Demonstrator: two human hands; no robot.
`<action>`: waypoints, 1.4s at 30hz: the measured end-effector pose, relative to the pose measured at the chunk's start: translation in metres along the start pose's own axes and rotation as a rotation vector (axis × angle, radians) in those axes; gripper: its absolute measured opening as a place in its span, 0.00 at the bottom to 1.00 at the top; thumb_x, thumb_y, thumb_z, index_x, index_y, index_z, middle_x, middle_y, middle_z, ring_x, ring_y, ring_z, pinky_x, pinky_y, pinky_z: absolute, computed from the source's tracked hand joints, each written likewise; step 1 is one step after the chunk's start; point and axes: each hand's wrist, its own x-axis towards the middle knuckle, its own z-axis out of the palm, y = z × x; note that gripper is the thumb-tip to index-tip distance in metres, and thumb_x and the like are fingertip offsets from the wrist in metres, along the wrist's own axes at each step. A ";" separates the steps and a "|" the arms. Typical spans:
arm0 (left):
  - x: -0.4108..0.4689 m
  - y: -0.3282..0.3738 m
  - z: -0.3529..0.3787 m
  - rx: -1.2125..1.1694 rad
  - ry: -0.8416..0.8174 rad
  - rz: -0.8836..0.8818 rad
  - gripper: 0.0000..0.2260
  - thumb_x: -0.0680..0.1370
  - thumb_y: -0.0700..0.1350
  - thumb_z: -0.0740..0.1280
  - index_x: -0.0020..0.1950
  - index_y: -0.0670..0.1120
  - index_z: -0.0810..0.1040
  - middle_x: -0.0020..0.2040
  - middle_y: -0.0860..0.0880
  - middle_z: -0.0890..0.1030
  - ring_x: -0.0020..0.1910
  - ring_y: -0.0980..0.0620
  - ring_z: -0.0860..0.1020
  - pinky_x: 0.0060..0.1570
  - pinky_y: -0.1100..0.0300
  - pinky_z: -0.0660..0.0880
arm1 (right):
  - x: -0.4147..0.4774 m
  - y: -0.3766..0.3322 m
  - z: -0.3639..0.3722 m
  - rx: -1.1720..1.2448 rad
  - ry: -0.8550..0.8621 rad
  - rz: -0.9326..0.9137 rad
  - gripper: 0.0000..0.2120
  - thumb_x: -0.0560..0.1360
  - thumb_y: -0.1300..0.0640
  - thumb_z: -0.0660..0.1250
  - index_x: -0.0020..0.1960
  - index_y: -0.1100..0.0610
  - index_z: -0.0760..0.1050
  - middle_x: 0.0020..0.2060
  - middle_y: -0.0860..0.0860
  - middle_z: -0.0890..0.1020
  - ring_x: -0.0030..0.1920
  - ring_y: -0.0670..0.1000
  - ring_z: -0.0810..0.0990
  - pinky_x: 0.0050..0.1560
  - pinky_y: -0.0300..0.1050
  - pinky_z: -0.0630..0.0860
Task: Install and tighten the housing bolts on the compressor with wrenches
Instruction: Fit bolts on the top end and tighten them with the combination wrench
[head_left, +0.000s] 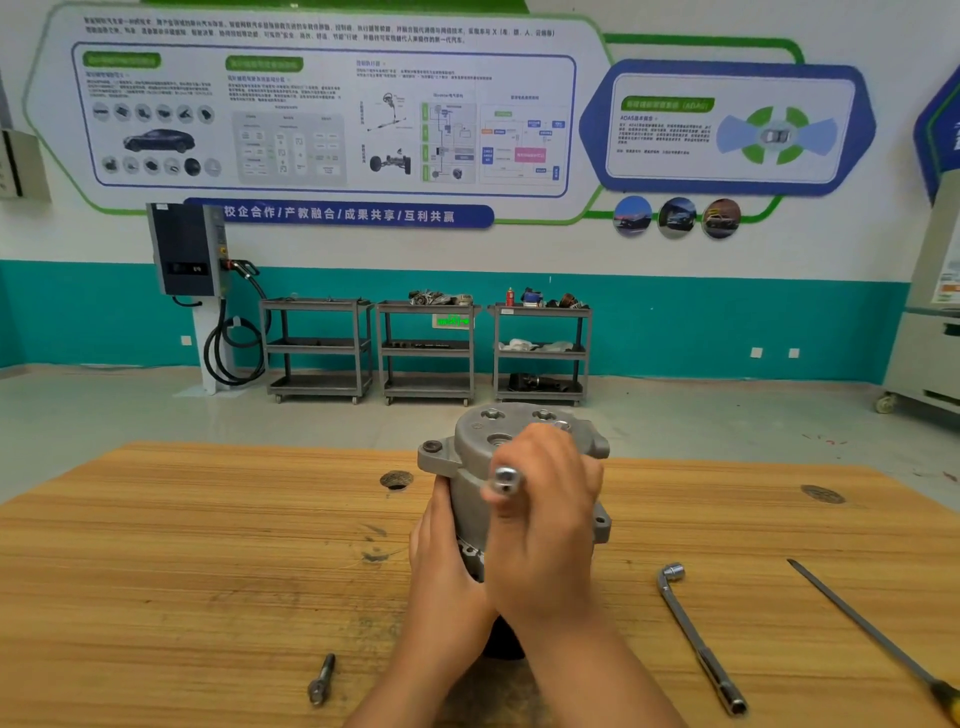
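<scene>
Grips a chrome wrench in the right hand, fingers curled tight round it. Shows only the rounded end, the working tip hidden behind the knuckles. Clasps the left flank of the compressor with the left hand, fingertips out of sight behind the housing. Holds it upright at the middle of the wooden table, base covered by both wrists. Leaves open tabletop either side. Loose bolt near left. L-shaped socket wrench and yellow-handled screwdriver at right, handle cut off at the frame corner.
</scene>
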 end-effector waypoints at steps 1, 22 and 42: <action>0.000 0.000 0.002 -0.029 0.003 -0.024 0.36 0.70 0.70 0.58 0.65 0.44 0.71 0.58 0.45 0.76 0.60 0.44 0.72 0.60 0.43 0.72 | 0.001 -0.002 0.004 -0.061 -0.027 -0.015 0.28 0.82 0.43 0.45 0.36 0.58 0.72 0.33 0.48 0.71 0.37 0.49 0.70 0.41 0.44 0.60; -0.003 -0.024 0.002 0.027 -0.097 -0.135 0.26 0.76 0.35 0.68 0.72 0.36 0.64 0.69 0.39 0.70 0.70 0.41 0.67 0.68 0.54 0.65 | 0.035 -0.031 0.014 -0.037 -0.123 -0.019 0.29 0.77 0.37 0.49 0.40 0.59 0.77 0.36 0.50 0.74 0.40 0.51 0.71 0.45 0.50 0.64; -0.006 -0.017 -0.001 -0.113 -0.024 0.114 0.48 0.64 0.64 0.74 0.76 0.65 0.49 0.68 0.64 0.62 0.69 0.61 0.58 0.66 0.58 0.61 | 0.087 0.075 -0.045 1.265 0.315 1.136 0.33 0.79 0.34 0.39 0.27 0.55 0.62 0.22 0.49 0.61 0.22 0.48 0.61 0.28 0.41 0.59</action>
